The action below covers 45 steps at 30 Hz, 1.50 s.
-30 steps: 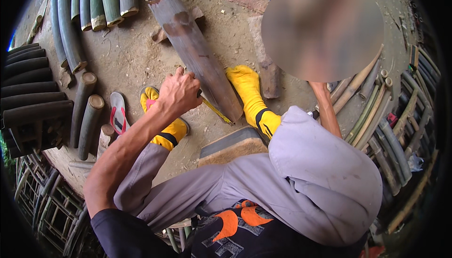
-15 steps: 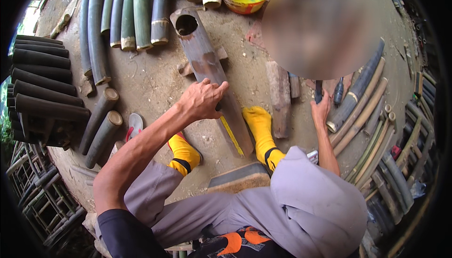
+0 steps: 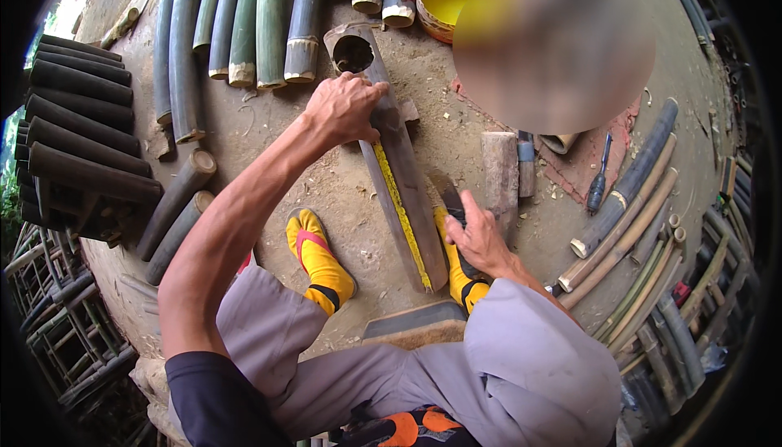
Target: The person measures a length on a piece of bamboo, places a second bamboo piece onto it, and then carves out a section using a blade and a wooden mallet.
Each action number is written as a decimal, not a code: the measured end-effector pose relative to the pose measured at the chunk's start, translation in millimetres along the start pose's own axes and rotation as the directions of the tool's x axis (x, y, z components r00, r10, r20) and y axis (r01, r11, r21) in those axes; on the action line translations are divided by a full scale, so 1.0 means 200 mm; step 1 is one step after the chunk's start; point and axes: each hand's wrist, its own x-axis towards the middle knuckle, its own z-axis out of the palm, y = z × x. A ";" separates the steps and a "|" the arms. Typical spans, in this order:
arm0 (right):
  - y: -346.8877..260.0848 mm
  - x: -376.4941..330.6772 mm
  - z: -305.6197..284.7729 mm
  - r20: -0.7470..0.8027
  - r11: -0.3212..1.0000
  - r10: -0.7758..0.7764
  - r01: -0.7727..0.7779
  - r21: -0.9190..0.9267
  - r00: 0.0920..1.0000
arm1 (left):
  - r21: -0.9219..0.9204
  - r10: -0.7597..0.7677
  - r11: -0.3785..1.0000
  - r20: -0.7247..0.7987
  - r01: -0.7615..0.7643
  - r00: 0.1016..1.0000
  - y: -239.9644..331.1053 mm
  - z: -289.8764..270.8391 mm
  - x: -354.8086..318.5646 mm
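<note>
Between my feet lies a dark brown bamboo tube, with a round hole at its far end and a long slit lined in bright yellow. My left hand is closed over the tube just below the hole, knuckles up. Right of the tube's near half, my right hand grips a dark, blade-like tool. The tool is smeared and passes over my right yellow sock; its exact kind I cannot make out. My left foot, in a yellow sock and red-strapped sandal, is left of the tube.
Cut bamboo poles lie at the far left; dark tubes are stacked left. A yellow bucket stands far, partly behind a blurred patch. A wooden block, a dark-handled pointed tool and more poles lie right.
My left hand has moved along the tube toward its hole, uncovering more of the yellow slit. My right hand has come left and nearer, from the far right to beside the tube.
</note>
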 end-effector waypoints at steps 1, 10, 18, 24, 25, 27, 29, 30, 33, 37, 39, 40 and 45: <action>0.02 0.02 0.02 0.011 1.000 -0.007 0.007 -0.020 1.000 | 0.007 0.002 1.000 0.009 -0.002 1.000 0.01 0.00 0.02; 0.02 0.09 0.12 0.028 0.999 -0.042 0.043 -0.010 0.999 | 0.001 0.006 1.000 -0.099 -0.006 0.995 0.04 0.04 0.01; 0.02 0.09 0.14 0.044 0.991 -0.086 0.090 -0.097 0.995 | 0.017 -0.015 1.000 -0.079 0.016 0.997 0.04 0.04 0.02; 0.03 0.09 0.14 0.042 0.995 -0.078 0.081 -0.065 0.996 | 0.044 -0.050 0.998 -0.052 0.052 0.997 0.05 0.04 0.03; 0.03 0.09 0.14 0.044 0.995 -0.073 0.076 -0.065 0.996 | 0.041 -0.055 0.998 -0.043 0.057 0.998 0.05 0.04 0.03; 0.01 0.09 0.13 0.048 0.996 -0.063 0.066 -0.065 0.997 | 0.037 -0.062 0.997 -0.031 0.063 0.998 0.05 0.04 0.03; 0.00 0.08 0.13 0.061 0.995 -0.027 0.033 -0.090 0.998 | 0.033 -0.066 0.997 -0.025 0.067 0.997 0.06 0.04 0.03; 0.00 0.08 0.12 0.065 0.995 -0.010 0.017 -0.103 0.998 | 0.038 -0.057 0.998 -0.040 0.058 0.998 0.05 0.04 0.03; 0.00 0.08 0.14 0.031 0.995 -0.048 0.050 -0.087 0.998 | 0.035 -0.033 0.999 -0.073 0.035 0.997 0.04 0.06 0.02; -0.02 0.10 0.12 -0.053 0.989 0.049 -0.055 -0.134 0.997 | 0.014 -0.029 0.999 -0.057 0.030 0.998 0.01 0.05 0.01; 0.03 0.07 0.01 -0.253 0.948 0.273 -0.304 -0.090 0.928 | 0.022 -0.024 0.999 -0.077 0.026 0.997 0.04 0.05 0.03; 0.08 0.02 -0.07 -0.456 0.959 0.188 -0.264 -0.108 0.870 | 0.022 -0.018 1.000 -0.078 0.020 0.997 0.06 0.06 0.05; 0.23 -0.12 -0.35 -0.723 0.987 0.136 -0.153 0.043 0.677 | -0.050 0.178 0.979 -0.259 -0.198 0.949 -0.13 0.20 -0.09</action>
